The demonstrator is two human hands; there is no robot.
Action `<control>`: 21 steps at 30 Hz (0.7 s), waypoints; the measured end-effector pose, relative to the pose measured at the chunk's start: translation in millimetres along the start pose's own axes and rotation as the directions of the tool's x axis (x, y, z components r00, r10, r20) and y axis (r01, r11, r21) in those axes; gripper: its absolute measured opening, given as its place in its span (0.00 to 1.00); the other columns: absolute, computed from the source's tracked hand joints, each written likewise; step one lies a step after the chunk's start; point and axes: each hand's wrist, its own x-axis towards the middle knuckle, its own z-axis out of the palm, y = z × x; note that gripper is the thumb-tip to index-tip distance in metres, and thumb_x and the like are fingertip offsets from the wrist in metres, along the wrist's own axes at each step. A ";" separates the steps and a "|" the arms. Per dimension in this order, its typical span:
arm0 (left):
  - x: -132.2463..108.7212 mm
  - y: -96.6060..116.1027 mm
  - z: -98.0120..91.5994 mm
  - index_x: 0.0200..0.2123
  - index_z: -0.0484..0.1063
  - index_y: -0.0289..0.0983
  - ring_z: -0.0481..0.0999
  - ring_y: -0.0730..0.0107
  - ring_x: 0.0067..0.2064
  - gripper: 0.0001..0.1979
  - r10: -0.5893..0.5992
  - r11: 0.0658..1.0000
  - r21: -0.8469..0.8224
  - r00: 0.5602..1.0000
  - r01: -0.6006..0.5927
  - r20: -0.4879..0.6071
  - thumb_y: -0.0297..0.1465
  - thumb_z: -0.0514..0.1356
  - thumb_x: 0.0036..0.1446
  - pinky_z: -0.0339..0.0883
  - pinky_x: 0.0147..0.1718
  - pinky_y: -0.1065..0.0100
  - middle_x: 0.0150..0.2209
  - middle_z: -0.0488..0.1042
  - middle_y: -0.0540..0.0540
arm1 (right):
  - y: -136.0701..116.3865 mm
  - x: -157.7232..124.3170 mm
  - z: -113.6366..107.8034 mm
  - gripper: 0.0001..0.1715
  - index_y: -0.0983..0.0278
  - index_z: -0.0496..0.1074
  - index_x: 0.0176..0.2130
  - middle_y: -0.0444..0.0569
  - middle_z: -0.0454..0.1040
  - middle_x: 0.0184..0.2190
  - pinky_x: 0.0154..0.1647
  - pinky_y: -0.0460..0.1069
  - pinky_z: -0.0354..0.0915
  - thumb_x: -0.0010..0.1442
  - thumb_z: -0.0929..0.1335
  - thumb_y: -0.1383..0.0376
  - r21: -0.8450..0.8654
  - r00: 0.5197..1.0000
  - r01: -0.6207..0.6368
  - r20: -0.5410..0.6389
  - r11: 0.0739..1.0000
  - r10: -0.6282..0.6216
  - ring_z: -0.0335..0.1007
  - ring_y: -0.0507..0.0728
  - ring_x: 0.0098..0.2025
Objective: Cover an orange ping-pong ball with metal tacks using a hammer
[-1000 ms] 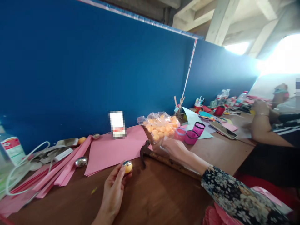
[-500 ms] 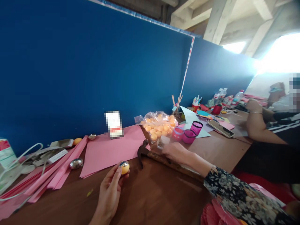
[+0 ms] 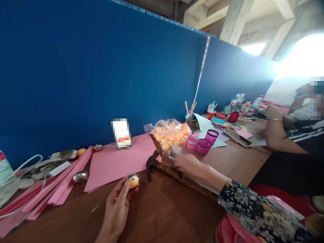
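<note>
- At the left edge, a bottle (image 3: 5,168) with a red and white label is cut off by the frame.
- Lower left, pink paper strips (image 3: 62,189) lie beside a silvery rounded piece (image 3: 80,176).
- Left of centre, pink sheets (image 3: 121,165) lie on the brown surface (image 3: 157,216).
- Below them, the left hand (image 3: 118,202) pinches a ball (image 3: 133,182), yellow-orange with a silvery cap on top, between thumb and fingers.
- At the centre, a hammer (image 3: 186,180) slants down to the right, its claw head near the sheets.
- Behind it sits a clear bag of orange balls (image 3: 169,136).
- Just right of centre, the right hand (image 3: 188,164) is above the hammer's handle, fingertips beside a small clear container (image 3: 175,151); I cannot tell whether they grip it.
- Farther right are two magenta cups (image 3: 204,146), a phone (image 3: 238,137) and another person's forearm (image 3: 280,138).
</note>
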 end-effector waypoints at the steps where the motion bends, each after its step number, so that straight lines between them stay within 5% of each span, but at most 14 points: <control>1: 0.0 -0.2 0.0 0.43 0.73 0.38 0.74 0.71 0.35 0.18 0.000 1.000 0.000 1.000 0.000 0.004 0.31 0.64 0.46 0.72 0.32 0.73 0.37 0.76 0.48 | 0.1 0.3 1.1 0.12 0.60 0.73 0.36 0.48 0.74 0.37 0.35 0.46 0.57 0.60 0.61 0.65 -0.004 1.000 0.001 -0.009 1.000 -0.001 0.67 0.57 0.42; 15: -4.8 2.2 3.6 0.45 0.71 0.38 0.75 0.69 0.37 0.19 0.011 1.000 0.028 1.000 -0.011 -0.005 0.33 0.63 0.47 0.70 0.34 0.70 0.37 0.77 0.47 | -4.4 -3.9 5.1 0.10 0.66 0.67 0.33 0.51 0.72 0.31 0.31 0.46 0.57 0.60 0.58 0.69 0.028 0.988 -0.009 -0.154 1.000 0.013 0.68 0.55 0.32; 18: -5.5 2.2 3.4 0.46 0.71 0.39 0.74 0.72 0.37 0.19 0.011 1.000 0.027 1.000 -0.011 -0.009 0.33 0.63 0.48 0.69 0.35 0.72 0.37 0.76 0.47 | -23.7 -4.8 -4.8 0.09 0.64 0.66 0.33 0.47 0.71 0.30 0.32 0.45 0.58 0.60 0.59 0.69 0.183 0.962 0.025 -0.271 0.983 0.026 0.66 0.53 0.31; 21: -6.3 3.1 4.6 0.47 0.70 0.40 0.74 0.73 0.36 0.20 0.013 0.999 0.044 1.000 -0.013 -0.005 0.33 0.62 0.48 0.68 0.35 0.72 0.36 0.76 0.48 | -61.1 -3.6 -15.4 0.05 0.63 0.67 0.32 0.44 0.71 0.29 0.32 0.45 0.58 0.57 0.62 0.68 0.511 0.932 0.182 -0.361 0.840 0.018 0.65 0.51 0.31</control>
